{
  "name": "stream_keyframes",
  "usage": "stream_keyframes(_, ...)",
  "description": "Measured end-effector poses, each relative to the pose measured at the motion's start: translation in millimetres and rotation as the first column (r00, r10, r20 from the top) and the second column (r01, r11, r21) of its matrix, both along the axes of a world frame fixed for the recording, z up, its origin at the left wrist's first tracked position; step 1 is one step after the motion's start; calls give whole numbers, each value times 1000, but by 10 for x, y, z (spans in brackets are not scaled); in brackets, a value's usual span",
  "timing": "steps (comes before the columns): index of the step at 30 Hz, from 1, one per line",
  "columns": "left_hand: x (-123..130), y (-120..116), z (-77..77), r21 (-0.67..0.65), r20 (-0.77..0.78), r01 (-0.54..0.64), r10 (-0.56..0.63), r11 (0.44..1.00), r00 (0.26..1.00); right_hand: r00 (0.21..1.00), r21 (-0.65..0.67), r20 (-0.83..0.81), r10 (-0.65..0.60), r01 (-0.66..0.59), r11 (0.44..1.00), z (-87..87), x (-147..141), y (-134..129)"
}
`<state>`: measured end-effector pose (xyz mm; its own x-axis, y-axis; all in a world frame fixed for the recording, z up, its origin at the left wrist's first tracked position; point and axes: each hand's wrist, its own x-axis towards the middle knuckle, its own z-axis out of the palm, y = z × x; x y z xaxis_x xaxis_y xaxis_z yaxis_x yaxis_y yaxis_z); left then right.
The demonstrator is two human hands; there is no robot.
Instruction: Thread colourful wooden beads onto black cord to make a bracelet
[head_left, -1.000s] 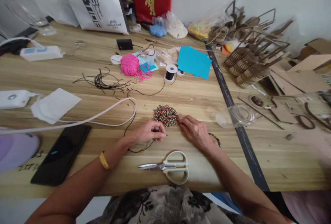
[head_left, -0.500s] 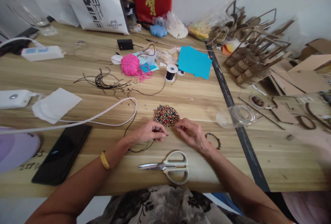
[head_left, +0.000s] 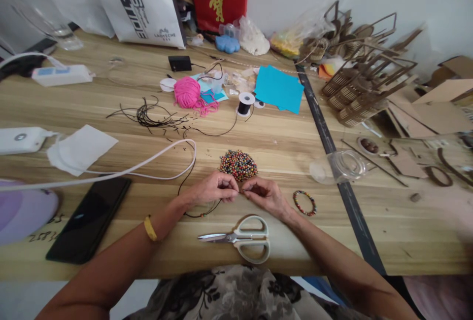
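My left hand (head_left: 218,188) pinches the end of a black cord (head_left: 195,216), whose lower part trails on the wood with a few small coloured beads on it. Fingertip to fingertip with it, my right hand (head_left: 264,194) is closed in a pinch at the cord's tip; a tiny bead seems to be between the fingers, mostly hidden. Just beyond both hands lies a pile of multicoloured beads (head_left: 238,164). A beaded bracelet (head_left: 305,203) rests to the right of my right hand. Scissors (head_left: 236,238) with cream handles lie in front of me, blades pointing left.
A black phone (head_left: 88,219) and white cable (head_left: 148,162) lie left. Farther back are pink yarn (head_left: 186,92), a black thread spool (head_left: 245,104), cut black cords (head_left: 148,114) and blue sheets (head_left: 280,88). A clear plastic container (head_left: 338,166) stands right, near a blurred person's arm (head_left: 449,206).
My right hand has moved left and down from the edge of the bead pile to meet my left fingertips at the cord's end. The bracelet is now fully visible.
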<state>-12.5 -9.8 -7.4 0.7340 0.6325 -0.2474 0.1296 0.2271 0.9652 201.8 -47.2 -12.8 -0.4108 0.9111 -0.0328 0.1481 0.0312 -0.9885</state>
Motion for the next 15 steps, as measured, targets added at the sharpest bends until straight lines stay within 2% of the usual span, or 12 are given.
stream_keyframes(6,10,-4,-34,25,-9,-4,4,1000,1000,1000,-4,-25,11,-11,1000,9,-4,4)
stream_keyframes(10,27,-7,-22,39,-32,-2,3,999,999,999,35,-26,26,-25,999,33,-3,8)
stream_keyframes(15,35,-15,10,42,-55,0,3,999,998,999,15,-32,24,-24,1000,22,2,1)
